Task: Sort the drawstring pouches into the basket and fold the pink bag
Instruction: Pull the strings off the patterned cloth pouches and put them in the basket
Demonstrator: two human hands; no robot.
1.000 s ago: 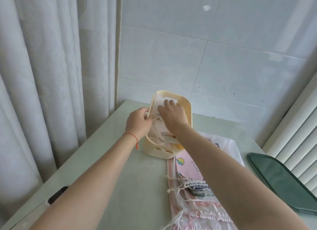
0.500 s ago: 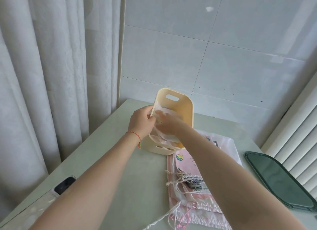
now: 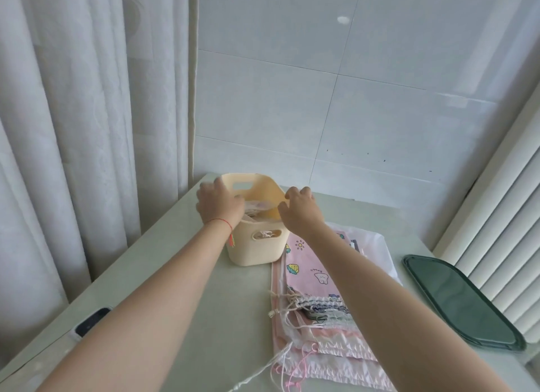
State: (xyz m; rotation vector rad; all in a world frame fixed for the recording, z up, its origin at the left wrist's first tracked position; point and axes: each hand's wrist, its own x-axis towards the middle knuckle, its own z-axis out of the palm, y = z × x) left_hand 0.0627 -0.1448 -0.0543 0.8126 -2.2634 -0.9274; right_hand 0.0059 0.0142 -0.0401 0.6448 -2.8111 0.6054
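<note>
Both hands have come out of the basket [image 3: 257, 247] and now sit at its rim — the left hand [image 3: 219, 204] curls over the left edge, the right hand [image 3: 301, 212] hovers at the right edge with fingers loosely bent, pinching nothing. Inside lies 1 pale pouch [image 3: 257, 213]. More drawstring pouches [image 3: 324, 310] rest on the pink bag [image 3: 309, 269] just beside the basket, on the table [image 3: 163, 274].

right hand [image 3: 301, 213]: out of basket [image 3: 257, 251] | left hand [image 3: 219, 206]: now on rim
</note>
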